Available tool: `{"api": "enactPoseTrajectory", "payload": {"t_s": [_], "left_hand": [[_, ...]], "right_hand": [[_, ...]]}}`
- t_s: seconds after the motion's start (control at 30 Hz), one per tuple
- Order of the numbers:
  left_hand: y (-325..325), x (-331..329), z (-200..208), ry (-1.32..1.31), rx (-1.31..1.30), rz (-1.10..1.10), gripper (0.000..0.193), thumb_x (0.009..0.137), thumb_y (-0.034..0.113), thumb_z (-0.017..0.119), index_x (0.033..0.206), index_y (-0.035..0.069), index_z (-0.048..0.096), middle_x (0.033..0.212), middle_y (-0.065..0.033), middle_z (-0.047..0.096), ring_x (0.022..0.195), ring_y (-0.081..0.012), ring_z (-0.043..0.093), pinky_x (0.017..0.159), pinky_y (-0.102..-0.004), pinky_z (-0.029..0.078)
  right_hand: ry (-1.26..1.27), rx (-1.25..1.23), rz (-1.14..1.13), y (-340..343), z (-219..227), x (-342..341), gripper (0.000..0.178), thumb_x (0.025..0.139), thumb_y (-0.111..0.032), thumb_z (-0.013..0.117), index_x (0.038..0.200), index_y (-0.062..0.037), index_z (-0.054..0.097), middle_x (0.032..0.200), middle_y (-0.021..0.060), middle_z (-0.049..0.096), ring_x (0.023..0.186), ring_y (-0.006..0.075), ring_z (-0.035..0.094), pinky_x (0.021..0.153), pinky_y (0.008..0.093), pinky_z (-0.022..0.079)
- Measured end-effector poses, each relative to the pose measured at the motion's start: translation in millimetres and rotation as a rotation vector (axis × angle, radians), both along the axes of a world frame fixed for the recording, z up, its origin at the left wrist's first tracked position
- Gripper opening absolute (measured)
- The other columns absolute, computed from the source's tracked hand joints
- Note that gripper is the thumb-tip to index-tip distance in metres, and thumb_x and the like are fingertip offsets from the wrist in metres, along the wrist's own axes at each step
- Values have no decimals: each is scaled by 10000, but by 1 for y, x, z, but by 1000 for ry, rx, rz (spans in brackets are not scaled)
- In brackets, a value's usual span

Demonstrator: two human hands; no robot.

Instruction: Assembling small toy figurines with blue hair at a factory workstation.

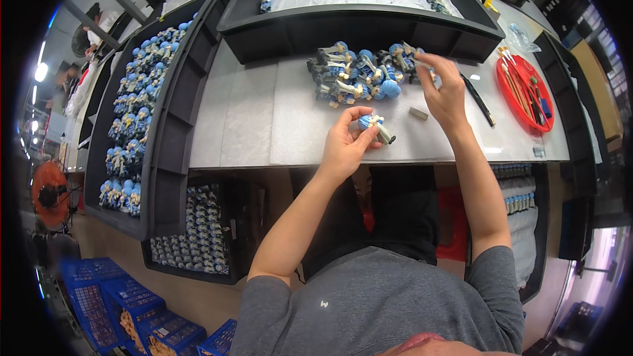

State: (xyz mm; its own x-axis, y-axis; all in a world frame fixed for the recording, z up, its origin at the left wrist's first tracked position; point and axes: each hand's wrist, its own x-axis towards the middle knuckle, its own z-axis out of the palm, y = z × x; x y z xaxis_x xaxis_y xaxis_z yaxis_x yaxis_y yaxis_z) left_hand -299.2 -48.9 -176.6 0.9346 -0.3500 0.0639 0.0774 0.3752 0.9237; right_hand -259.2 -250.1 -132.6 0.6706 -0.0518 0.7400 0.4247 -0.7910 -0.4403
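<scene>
My left hand (347, 143) pinches a small figurine (377, 130) with light blue hair, a white top and greyish lower part, tilted with its dark feet to the right. Just beyond it lies a pile of similar blue-haired figurines (359, 76) on the white tabletop (250, 118). At the right end of that pile is my right hand (443, 89), its thumb and forefinger bent together around something I cannot make out among the figurines. Near my hands rests a small grey block (418, 113).
A black pen (478, 100) and a red dish (547, 118) of brushes and tools lie to the right. Black crates of figurines stand at the back (356, 29) and left (173, 125). Under the table are another crate (198, 275) and blue baskets (99, 283).
</scene>
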Motion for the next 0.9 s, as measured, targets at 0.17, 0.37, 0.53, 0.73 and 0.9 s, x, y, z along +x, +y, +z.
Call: {"api": "enactPoseTrajectory", "payload": {"t_s": [0.17,0.37,0.53,0.73,0.9], "left_hand": [[-20,-8,9,-162,149,4,323,801,52,662,1053,-27,476,978,-86,555,843,-125,591,697,-223,505],[-48,-4,-1,-381,324,94,306,719,50,736,904,-2,498,919,-82,562,770,-111,579,602,-206,504],[-50,-7,-5,-531,438,202,314,678,64,758,843,13,496,889,-87,583,677,-96,569,518,-203,467],[-53,-7,-6,-490,510,247,303,687,75,741,824,6,480,869,-94,612,619,-91,565,501,-211,460],[-56,-10,-3,-423,513,257,323,687,85,734,818,11,448,871,-123,606,605,-153,577,518,-262,471]], "right_hand": [[239,3,-68,-10,-32,-49,160,772,-52,626,925,-11,644,931,136,637,920,280,572,783,347,459],[227,-106,11,-11,-37,-55,272,665,21,672,931,-30,650,866,110,625,875,273,558,749,343,466],[333,-16,0,-24,-36,-56,198,712,10,654,907,-21,656,838,108,621,787,235,586,685,311,477],[333,370,17,-14,-27,-61,122,771,-14,651,892,-5,660,808,63,618,686,108,587,593,214,466],[343,559,194,-7,-37,-70,140,771,-14,666,909,1,649,810,53,612,707,90,578,631,203,476]]}}
